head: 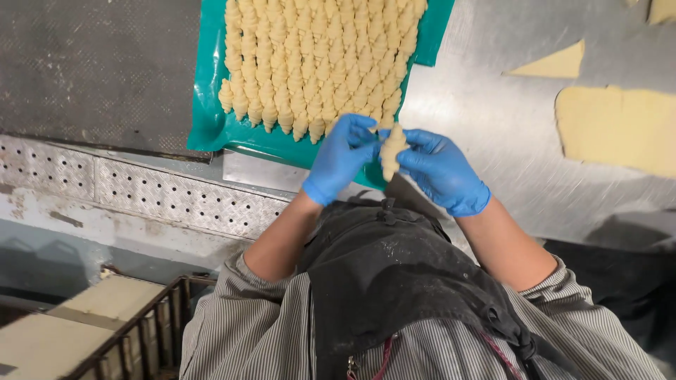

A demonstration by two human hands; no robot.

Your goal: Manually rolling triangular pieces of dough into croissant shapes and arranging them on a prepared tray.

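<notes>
Both gloved hands pinch one raw rolled croissant (391, 150) just below centre: the left hand (341, 157) closes on its side, the right hand (439, 169) grips from three o'clock. Squeezing too hard could flatten the soft dough. At twelve o'clock the green tray (211, 105) holds tight rows of shaped croissants (317, 56); dough sheets (620, 127) lie on the steel surface (493, 119).

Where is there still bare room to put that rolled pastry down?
The green tray has a bare strip along its near edge, below the rows of rolled dough, just beyond the left hand and right hand holding the dough piece. The steel table is bare between the tray and the flat dough sheet. The tray's middle is packed.
</notes>
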